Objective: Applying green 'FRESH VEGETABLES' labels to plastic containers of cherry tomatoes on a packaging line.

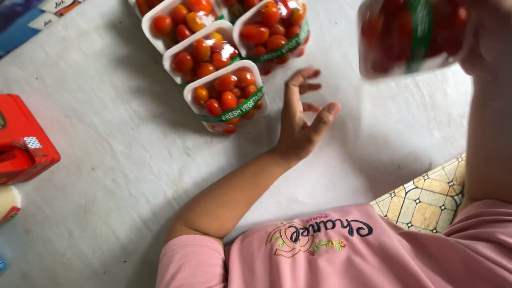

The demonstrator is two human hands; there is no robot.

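In my right hand (488,37), raised at the upper right and blurred, I hold a clear wrapped tray of cherry tomatoes (413,34) with a green band across its middle. I cannot tell how my fingers sit around it; only the heel of the hand and the wrist show at its right edge.

Well to the left of that raised tray, a cluster of matching white trays rests on the pale grey surface (106,176). The nearest tray (226,96) holds red and orange tomatoes under film, with a green label strip running across its lower side. Two more trays (200,53) overlap behind it, and a fourth (272,29), also green-banded, lies to their right.

My left hand (301,120) rests on the surface just right of the nearest tray, not touching it, fingers loosely spread and slightly curled, thumb out to the right, holding nothing.

Far left of the cluster sits a red box (21,141). A patterned tile (429,200) shows below the raised tray.
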